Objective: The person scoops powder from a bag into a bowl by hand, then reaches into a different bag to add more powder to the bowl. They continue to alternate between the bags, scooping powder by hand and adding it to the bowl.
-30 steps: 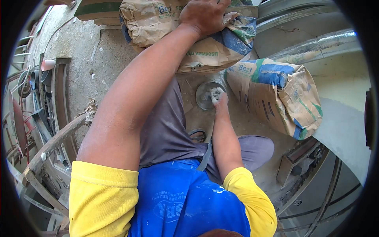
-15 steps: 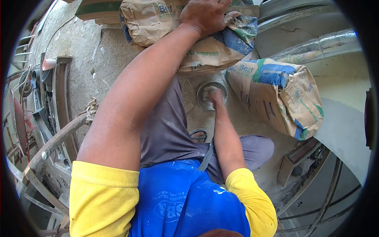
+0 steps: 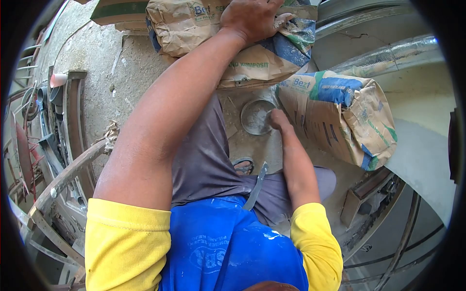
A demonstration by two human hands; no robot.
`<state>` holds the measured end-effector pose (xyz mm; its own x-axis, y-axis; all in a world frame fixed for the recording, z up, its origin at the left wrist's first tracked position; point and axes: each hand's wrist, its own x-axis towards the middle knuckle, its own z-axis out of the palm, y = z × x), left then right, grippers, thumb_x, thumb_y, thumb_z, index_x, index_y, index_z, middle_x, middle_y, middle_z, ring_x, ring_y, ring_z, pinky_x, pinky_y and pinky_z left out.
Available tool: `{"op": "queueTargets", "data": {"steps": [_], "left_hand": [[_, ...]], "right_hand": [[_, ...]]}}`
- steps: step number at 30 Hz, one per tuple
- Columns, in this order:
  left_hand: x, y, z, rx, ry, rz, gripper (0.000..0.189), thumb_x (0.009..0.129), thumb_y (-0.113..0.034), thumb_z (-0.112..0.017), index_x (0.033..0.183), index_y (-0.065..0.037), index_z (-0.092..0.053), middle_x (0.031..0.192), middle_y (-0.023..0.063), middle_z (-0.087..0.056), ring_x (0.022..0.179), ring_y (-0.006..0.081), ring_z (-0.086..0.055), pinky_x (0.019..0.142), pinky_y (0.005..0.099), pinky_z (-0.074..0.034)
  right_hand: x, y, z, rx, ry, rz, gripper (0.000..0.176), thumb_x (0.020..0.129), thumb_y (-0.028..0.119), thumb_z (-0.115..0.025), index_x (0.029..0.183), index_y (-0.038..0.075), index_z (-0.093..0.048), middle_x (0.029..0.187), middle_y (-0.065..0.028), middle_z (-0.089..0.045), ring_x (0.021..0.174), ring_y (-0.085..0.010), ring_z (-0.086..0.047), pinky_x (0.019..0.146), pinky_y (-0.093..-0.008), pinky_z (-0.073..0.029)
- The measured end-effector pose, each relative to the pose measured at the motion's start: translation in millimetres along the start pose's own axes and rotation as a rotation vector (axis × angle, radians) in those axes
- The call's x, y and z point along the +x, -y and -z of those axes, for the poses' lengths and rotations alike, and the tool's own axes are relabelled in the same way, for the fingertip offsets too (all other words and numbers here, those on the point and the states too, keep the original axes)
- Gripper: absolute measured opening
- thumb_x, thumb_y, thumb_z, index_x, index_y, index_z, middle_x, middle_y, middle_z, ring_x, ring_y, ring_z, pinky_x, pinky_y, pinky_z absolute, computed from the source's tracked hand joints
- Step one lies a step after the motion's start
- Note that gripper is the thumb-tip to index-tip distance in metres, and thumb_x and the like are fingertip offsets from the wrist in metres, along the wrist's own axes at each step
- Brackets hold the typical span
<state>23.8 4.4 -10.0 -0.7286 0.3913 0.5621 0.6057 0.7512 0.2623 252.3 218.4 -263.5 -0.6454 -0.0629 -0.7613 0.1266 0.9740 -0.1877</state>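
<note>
My left hand [image 3: 250, 18] is wrapped over the top of a brown paper cement bag [image 3: 255, 65]. Its thumb lies against the powdery blue-and-green edge, and the fingertips are cut off by the frame. On the floor below that bag sits a round metal bowl [image 3: 248, 123] with pale grey powder inside. My right hand [image 3: 277, 119] is closed at the bowl's right rim, its fingers turned inward and mostly hidden. Close to its right stands a second cement bag [image 3: 323, 111], leaning at an angle.
My bent legs [image 3: 201, 160] flank the floor area below the bowl. A narrow grey strip [image 3: 256, 186] sticks up by my waist. A wooden bench frame [image 3: 73, 167] and pipes [image 3: 46, 104] are at left. A wooden box [image 3: 364, 199] lies at lower right beside the wall [image 3: 417, 126].
My right hand has moved from inside the bowl to its right rim, showing more of the powder. My forearm has swung right, uncovering the grey strip's tip. The left hand stays on the bag.
</note>
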Motion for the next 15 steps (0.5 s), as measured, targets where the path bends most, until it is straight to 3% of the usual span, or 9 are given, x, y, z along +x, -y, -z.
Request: {"op": "queueTargets", "data": {"steps": [1, 4, 10, 15], "left_hand": [[0, 0, 0, -0.003, 0.0, -0.001, 0.034, 0.091, -0.043, -0.055, 0.095, -0.009, -0.055, 0.078, 0.0131, -0.062, 0.067, 0.0336, -0.066, 0.057, 0.0445, -0.053], [1, 0, 0, -0.013, 0.011, 0.003, 0.035, 0.091, -0.044, -0.056, 0.095, -0.009, -0.055, 0.078, 0.0133, -0.062, 0.068, 0.0338, -0.066, 0.058, 0.0447, -0.054], [1, 1, 0, 0.0, 0.036, 0.001, 0.037, 0.092, -0.046, -0.054, 0.097, -0.009, -0.055, 0.08, 0.0144, -0.063, 0.069, 0.0339, -0.066, 0.059, 0.0448, -0.054], [0, -1, 3, 0.014, 0.057, 0.01, 0.037, 0.092, -0.046, -0.054, 0.098, -0.009, -0.056, 0.081, 0.0145, -0.063, 0.07, 0.0338, -0.066, 0.059, 0.0446, -0.054]], "right_hand": [[1, -3, -1, 0.083, -0.133, -0.106, 0.021, 0.078, 0.004, -0.057, 0.093, -0.005, -0.069, 0.101, -0.0315, -0.064, 0.099, -0.0429, -0.064, 0.086, -0.0478, -0.052], [-1, -5, 3, 0.212, -0.3, -0.172, 0.021, 0.078, 0.001, -0.057, 0.094, -0.006, -0.069, 0.101, -0.0339, -0.063, 0.101, -0.0454, -0.062, 0.087, -0.0501, -0.05], [-19, 12, 14, 0.27, -0.222, -0.269, 0.023, 0.077, 0.002, -0.057, 0.096, -0.007, -0.068, 0.103, -0.0338, -0.062, 0.103, -0.0456, -0.061, 0.088, -0.0484, -0.05], [-8, 12, -2, 0.243, -0.07, -0.207, 0.024, 0.074, 0.003, -0.059, 0.094, -0.007, -0.068, 0.104, -0.0318, -0.063, 0.104, -0.0419, -0.062, 0.087, -0.0448, -0.051]]}}
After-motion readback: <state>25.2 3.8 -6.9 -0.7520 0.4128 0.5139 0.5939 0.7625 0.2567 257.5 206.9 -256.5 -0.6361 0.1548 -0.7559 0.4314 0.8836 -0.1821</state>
